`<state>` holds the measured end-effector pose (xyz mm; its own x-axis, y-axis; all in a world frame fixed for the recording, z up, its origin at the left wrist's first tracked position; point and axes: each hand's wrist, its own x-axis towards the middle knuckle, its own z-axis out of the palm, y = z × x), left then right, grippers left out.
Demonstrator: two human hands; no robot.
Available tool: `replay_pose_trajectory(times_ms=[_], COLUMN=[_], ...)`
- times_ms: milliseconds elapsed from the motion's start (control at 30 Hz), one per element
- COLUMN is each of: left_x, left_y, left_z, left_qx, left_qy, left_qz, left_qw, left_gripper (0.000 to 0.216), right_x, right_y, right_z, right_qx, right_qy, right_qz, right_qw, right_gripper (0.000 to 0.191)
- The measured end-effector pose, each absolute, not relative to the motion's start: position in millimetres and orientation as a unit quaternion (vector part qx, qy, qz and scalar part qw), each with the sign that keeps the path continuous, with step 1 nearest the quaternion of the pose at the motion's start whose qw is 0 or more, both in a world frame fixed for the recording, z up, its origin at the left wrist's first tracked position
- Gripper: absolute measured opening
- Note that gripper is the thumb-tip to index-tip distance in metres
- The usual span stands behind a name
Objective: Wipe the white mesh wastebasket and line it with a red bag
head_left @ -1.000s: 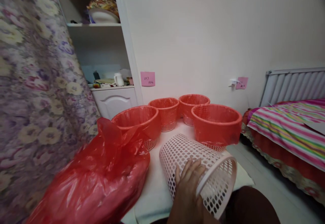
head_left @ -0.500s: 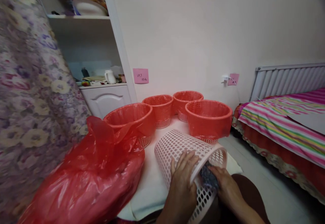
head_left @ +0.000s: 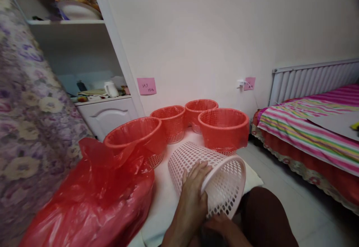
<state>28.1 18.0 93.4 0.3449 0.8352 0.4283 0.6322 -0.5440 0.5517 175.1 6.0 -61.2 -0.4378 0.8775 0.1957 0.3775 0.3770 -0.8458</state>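
Four red-lined plastic baskets (head_left: 223, 126) and a heap of red plastic bags (head_left: 92, 194) crowd the white perforated plastic basket (head_left: 207, 176), lying sideways on the white table (head_left: 165, 198), mouth facing the person, left hand (head_left: 193, 194) flat on its wall, right hand (head_left: 221, 226) below, grip unclear.

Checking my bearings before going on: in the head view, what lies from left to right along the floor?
Floral curtain → red plastic bag → left hand on the white basket → striped bed.
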Motion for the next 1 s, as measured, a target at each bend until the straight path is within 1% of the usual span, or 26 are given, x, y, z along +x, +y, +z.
replay_pose_trajectory(times_ms=[67,133,200,300,400,467,533,600,667,767,867,933,1000], left_x=[24,20,16,14,18,21,21,17,9,-5,-14,-17,-20], left_y=[23,27,31,38,44,44,37,23,7,-10,-10,-6,-3], left_z=[96,102,108,116,119,119,116,103,76,13,-42,-55,-48], left_qx=[0.814,0.817,0.817,0.826,0.843,0.849,0.853,0.846,0.819,0.766,0.718,0.688,0.676], left_qy=[0.447,0.451,0.462,0.469,0.460,0.448,0.431,0.425,0.444,0.466,0.502,0.525,0.522], left_qz=[0.346,0.336,0.324,0.297,0.266,0.266,0.286,0.319,0.364,0.442,0.482,0.501,0.519], left_qw=[0.136,0.128,0.120,0.100,0.089,0.085,0.068,0.041,0.019,-0.002,-0.025,-0.005,0.020], left_gripper=[0.080,0.079,0.078,0.076,0.071,0.065,0.058,0.056,0.061,0.068,0.076,0.075,0.071], right_x=[202,227,240,234,210,198,194,195,198,201,196,184,166], right_y=[15,22,26,27,26,25,26,27,28,30,30,27,23], right_z=[-68,-71,-73,-78,-88,-93,-96,-97,-97,-98,-96,-91,-86], right_qx=[-0.459,-0.515,-0.550,-0.536,-0.522,-0.538,-0.550,-0.553,-0.551,-0.552,-0.534,-0.489,-0.435], right_qy=[-0.776,-0.771,-0.752,-0.757,-0.767,-0.754,-0.740,-0.734,-0.732,-0.727,-0.725,-0.729,-0.735], right_qz=[0.310,0.235,0.195,0.200,0.237,0.248,0.249,0.253,0.258,0.255,0.273,0.321,0.373], right_qw=[0.301,0.293,0.307,0.316,0.288,0.285,0.295,0.301,0.305,0.319,0.339,0.356,0.362], right_gripper=[0.034,0.049,0.060,0.059,0.062,0.066,0.065,0.064,0.062,0.060,0.059,0.053,0.045])
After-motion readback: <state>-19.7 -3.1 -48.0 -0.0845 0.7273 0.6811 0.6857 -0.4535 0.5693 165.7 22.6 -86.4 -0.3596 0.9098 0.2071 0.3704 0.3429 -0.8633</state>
